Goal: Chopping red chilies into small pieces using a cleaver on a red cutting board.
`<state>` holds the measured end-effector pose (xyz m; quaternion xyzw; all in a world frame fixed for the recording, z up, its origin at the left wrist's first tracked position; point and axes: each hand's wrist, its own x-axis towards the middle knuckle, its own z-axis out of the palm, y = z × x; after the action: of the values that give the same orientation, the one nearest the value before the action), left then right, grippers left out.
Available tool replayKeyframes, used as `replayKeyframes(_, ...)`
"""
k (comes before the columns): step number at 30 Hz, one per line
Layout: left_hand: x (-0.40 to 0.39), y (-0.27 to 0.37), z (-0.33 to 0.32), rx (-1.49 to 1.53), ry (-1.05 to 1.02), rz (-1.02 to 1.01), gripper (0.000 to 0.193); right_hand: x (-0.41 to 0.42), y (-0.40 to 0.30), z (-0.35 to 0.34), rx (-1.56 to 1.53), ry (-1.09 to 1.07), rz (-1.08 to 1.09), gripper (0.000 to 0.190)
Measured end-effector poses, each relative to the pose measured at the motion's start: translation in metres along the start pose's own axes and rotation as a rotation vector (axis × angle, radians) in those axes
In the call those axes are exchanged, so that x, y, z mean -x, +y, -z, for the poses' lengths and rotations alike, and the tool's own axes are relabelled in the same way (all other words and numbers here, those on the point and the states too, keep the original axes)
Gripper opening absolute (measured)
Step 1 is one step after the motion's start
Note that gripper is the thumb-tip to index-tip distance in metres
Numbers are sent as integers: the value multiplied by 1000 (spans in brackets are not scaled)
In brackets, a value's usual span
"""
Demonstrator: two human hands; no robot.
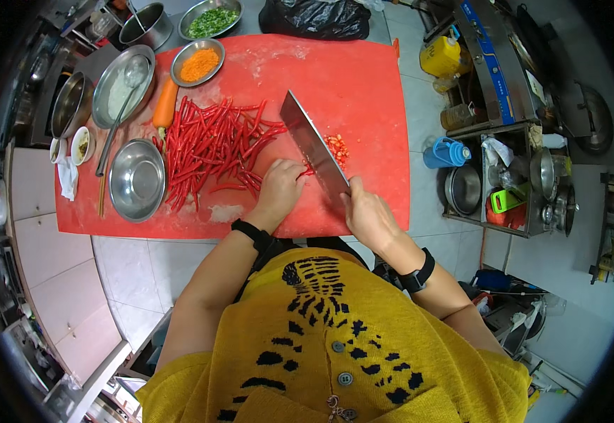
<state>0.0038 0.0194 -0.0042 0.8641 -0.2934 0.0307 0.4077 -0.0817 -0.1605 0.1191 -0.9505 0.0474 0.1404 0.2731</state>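
My right hand (367, 214) grips the handle end of a cleaver (315, 148), whose broad blade slants up and left over a red cutting board (359, 79). Close to the blade's left side, my left hand (280, 185) pinches red chilies, their tips showing at the fingertips by the steel. Chopped red chili (337, 150) lies in a small heap just right of the blade. A large pile of whole red chilies (211, 143) spreads to the left of my left hand. The blade hides part of the chilies being held.
An empty metal bowl (137, 180), a carrot (166, 103) and a bowl of minced orange food (199, 64) lie left on the board. Behind are a bowl of chopped greens (212, 22) and a black plastic bag (315, 20). A ladle (121, 113) rests in a bowl of white paste (121, 87).
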Motion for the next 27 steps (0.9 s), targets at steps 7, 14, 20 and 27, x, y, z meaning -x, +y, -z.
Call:
replayKeyframes(7, -2, 3, -2, 1, 27, -13, 11, 2, 1, -4, 43, -63, -25, 19)
replayKeyframes(14, -6, 5, 2, -35, -8, -62, 10, -15, 10, -26, 8, 2, -18, 20)
replayKeyframes(20, -9, 8, -6, -18, -20, -10, 14, -16, 25, -20, -15, 89, 8, 21)
replayKeyframes(27, -7, 14, -1, 62, 62, 47, 17, -1, 12, -3, 12, 83, 28, 20)
